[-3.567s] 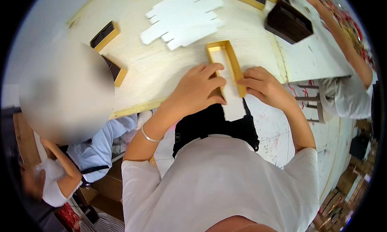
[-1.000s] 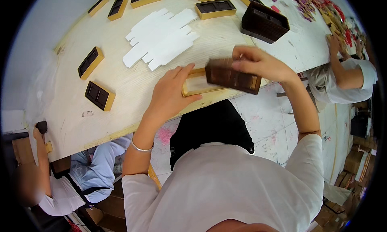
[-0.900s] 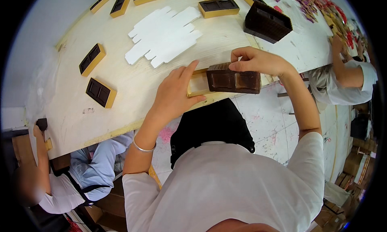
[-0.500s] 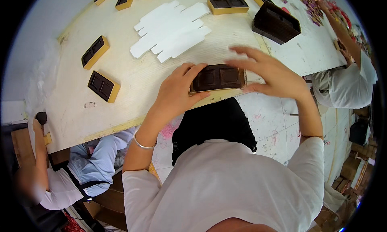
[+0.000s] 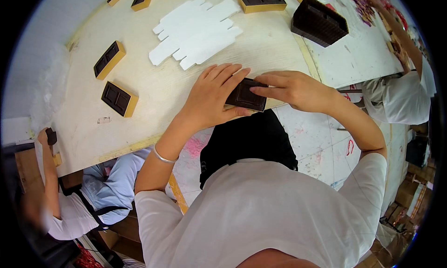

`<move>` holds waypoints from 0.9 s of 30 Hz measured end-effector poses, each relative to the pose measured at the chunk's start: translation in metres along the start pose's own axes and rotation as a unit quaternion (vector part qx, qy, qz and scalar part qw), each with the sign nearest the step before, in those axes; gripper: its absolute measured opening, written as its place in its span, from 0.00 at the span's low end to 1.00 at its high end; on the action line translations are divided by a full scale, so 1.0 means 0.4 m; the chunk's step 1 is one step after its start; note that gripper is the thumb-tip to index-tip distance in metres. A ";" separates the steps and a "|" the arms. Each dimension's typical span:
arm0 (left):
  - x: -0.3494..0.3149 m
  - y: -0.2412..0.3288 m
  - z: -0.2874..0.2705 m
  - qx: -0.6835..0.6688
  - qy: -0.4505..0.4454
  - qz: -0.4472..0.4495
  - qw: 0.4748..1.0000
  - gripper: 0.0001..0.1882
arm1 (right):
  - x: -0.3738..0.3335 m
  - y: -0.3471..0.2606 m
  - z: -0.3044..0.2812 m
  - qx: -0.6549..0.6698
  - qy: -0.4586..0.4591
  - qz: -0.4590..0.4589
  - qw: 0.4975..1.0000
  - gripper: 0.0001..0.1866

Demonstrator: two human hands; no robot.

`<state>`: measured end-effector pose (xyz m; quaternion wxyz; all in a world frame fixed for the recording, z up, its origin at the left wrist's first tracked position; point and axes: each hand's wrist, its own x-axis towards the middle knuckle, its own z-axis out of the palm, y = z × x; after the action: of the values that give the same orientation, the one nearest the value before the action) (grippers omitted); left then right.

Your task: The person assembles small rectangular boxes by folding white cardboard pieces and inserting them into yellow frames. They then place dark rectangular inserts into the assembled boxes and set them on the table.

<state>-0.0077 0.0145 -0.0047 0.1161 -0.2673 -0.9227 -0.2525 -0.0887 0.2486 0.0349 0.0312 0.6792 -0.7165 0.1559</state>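
Note:
At the table's near edge, a small box with a dark brown two-compartment tray [image 5: 246,95] lies slightly slanted between my hands. My left hand [image 5: 209,93] wraps its left end, fingers over the far side and thumb along the near side. From the right, my right hand [image 5: 302,91] closes on the box, its fingers bent over the far right corner and one fingertip pressing on the tray. My right thumb is mostly hidden, and the right end of the box is partly covered.
White flat die-cut card [image 5: 195,33] lies beyond my hands. A stack of dark brown trays [image 5: 319,23] stands far right. Gold boxes with brown trays [image 5: 120,99] sit at left, with several more [image 5: 262,1] along the back. Co-workers sit at lower left [image 5: 77,217] and right [image 5: 396,98].
My right hand has come down onto the box from the right, its fingers now bent on the tray. The box has turned slightly, and my left fingers reach further over it.

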 end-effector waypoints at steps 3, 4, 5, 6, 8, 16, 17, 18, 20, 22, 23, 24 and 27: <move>0.007 -0.004 -0.012 -0.017 -0.023 0.015 0.999 0.43 | -0.006 0.006 0.006 -0.005 -0.027 -0.007 1.000 0.22; 0.008 -0.005 -0.018 -0.019 -0.032 0.017 0.999 0.43 | -0.004 0.009 0.008 -0.019 -0.032 -0.019 0.999 0.22; 0.011 -0.008 -0.022 -0.020 -0.039 0.019 0.999 0.44 | 0.001 0.013 0.009 -0.032 -0.034 -0.034 0.998 0.22; 0.011 -0.010 -0.021 -0.009 -0.041 0.022 0.999 0.44 | 0.007 0.016 0.008 -0.045 -0.036 -0.049 0.997 0.21; 0.008 -0.009 -0.019 0.014 -0.044 0.029 0.999 0.45 | 0.007 0.019 0.005 -0.054 -0.044 -0.055 0.996 0.21; -0.019 0.028 0.018 0.156 -0.016 -0.015 0.988 0.45 | -0.014 -0.102 0.128 -0.061 0.094 0.136 0.984 0.26; -0.024 0.024 0.029 0.154 -0.004 -0.029 0.988 0.45 | -0.013 -0.105 0.153 -0.057 0.126 0.146 0.980 0.24; -0.031 0.020 0.040 0.148 0.000 -0.035 0.988 0.44 | -0.014 -0.098 0.159 -0.015 0.147 0.141 0.979 0.23; -0.046 0.019 0.050 0.135 0.004 -0.043 0.990 0.43 | -0.015 -0.079 0.169 0.006 0.174 0.114 0.978 0.23; -0.042 0.024 0.043 0.088 0.017 -0.048 0.995 0.43 | -0.020 -0.066 0.157 0.022 0.159 0.102 0.982 0.23; -0.046 0.027 0.037 0.066 0.017 -0.050 0.996 0.43 | -0.020 -0.059 0.153 0.033 0.150 0.093 0.984 0.23; -0.049 0.035 0.027 0.046 0.018 -0.052 0.997 0.43 | -0.026 -0.055 0.131 0.017 0.129 0.079 0.988 0.23; -0.069 0.099 -0.050 -0.021 0.112 -0.036 0.993 0.42 | -0.069 -0.029 -0.025 -0.059 0.085 0.062 0.993 0.24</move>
<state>0.0389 0.0208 0.0187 0.2038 -0.2065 -0.9074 -0.3040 -0.0768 0.2774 0.0396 0.1221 0.6147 -0.7599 0.1726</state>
